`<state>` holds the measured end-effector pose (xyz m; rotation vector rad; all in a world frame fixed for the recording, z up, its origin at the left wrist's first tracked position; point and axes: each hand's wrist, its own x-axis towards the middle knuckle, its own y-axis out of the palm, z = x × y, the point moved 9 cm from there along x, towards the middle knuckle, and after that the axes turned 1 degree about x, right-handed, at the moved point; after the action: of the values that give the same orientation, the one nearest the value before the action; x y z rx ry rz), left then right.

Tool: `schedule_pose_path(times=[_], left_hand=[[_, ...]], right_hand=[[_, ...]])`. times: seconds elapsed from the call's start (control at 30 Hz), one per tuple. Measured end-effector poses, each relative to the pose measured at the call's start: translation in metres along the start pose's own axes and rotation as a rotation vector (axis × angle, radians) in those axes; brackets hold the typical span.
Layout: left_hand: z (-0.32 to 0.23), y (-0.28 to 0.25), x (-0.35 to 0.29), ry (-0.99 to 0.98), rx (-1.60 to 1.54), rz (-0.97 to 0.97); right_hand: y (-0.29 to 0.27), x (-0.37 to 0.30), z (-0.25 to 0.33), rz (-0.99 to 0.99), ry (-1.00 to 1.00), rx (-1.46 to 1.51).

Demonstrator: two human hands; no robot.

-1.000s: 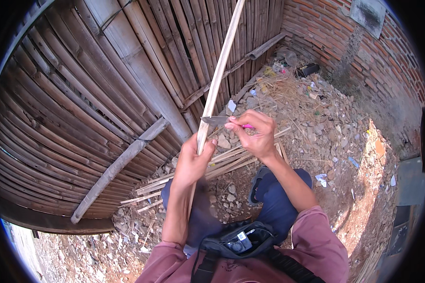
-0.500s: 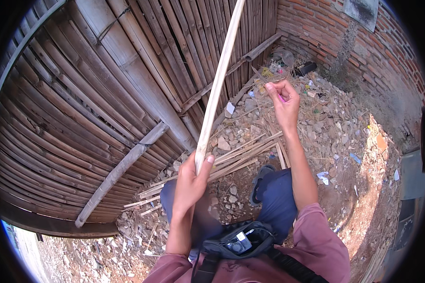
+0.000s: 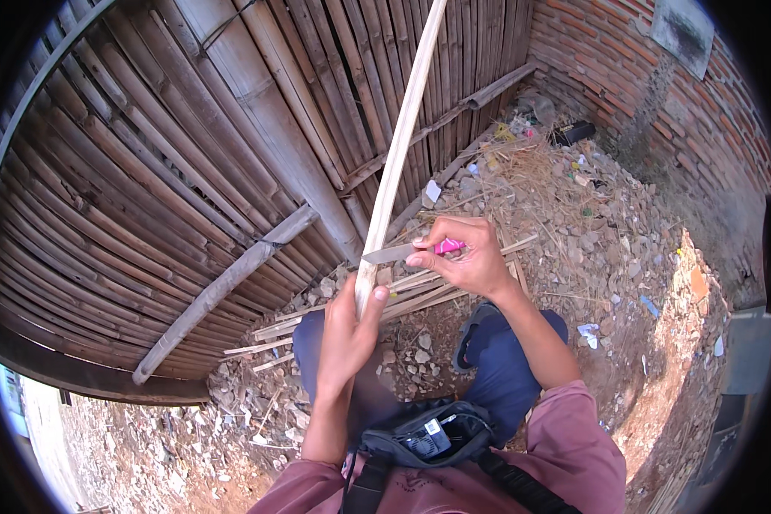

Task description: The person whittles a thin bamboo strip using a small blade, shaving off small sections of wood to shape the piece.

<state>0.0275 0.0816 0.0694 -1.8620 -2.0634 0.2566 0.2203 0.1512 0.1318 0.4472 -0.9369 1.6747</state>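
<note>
A long pale bamboo strip (image 3: 400, 141) rises from my left hand (image 3: 348, 336) and runs up out of the top of the view. My left hand is closed round its lower part, thumb along the side. My right hand (image 3: 468, 255) grips a knife with a pink handle (image 3: 449, 247). The knife's grey blade (image 3: 389, 254) lies across the strip just above my left fingers, its tip at the strip's left edge. How far the strip reaches below my left hand is hidden.
Several split bamboo strips (image 3: 270, 331) lie on the rubble beyond my knees. A bamboo slat wall (image 3: 167, 184) stands at the left, a brick wall (image 3: 608, 60) at the far right. An open black waist bag (image 3: 467, 447) sits at my lap. Dry straw (image 3: 522, 176) covers stones farther off.
My right hand has come down and to the left with the knife, from out over the straw to the bamboo strip. My left hand keeps its hold, nearly still.
</note>
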Motion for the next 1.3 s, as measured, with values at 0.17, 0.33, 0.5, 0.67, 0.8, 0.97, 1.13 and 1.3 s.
schedule_pose_path(times=[0.17, 0.33, 0.5, 0.67, 0.8, 0.97, 1.13, 1.3], left_hand=[[-0.02, -0.009, -0.006, 0.049, 0.104, -0.058], [-0.028, -0.01, -0.012, 0.044, 0.08, -0.101], [-0.027, -0.009, -0.016, -0.028, 0.088, -0.103], [-0.024, -0.007, -0.016, 0.01, 0.129, -0.083], [-0.026, -0.008, -0.016, 0.005, 0.123, -0.077], [-0.022, -0.011, -0.019, 0.025, 0.151, -0.09], [-0.02, -0.002, -0.025, -0.005, 0.1, -0.035], [-0.001, 0.022, -0.043, -0.058, 0.114, 0.106]], right_hand=[[0.002, -0.006, 0.003, -0.031, -0.026, -0.014], [0.004, -0.008, 0.008, -0.076, -0.012, 0.018], [0.005, -0.007, 0.014, -0.143, -0.052, 0.011], [0.001, -0.006, 0.03, -0.179, -0.135, -0.178], [0.0, -0.008, 0.027, -0.212, -0.126, -0.217], [-0.001, -0.006, 0.03, -0.239, -0.14, -0.218], [-0.01, -0.008, 0.016, -0.355, -0.101, -0.152], [-0.077, 0.002, -0.041, -0.641, 0.138, 0.106]])
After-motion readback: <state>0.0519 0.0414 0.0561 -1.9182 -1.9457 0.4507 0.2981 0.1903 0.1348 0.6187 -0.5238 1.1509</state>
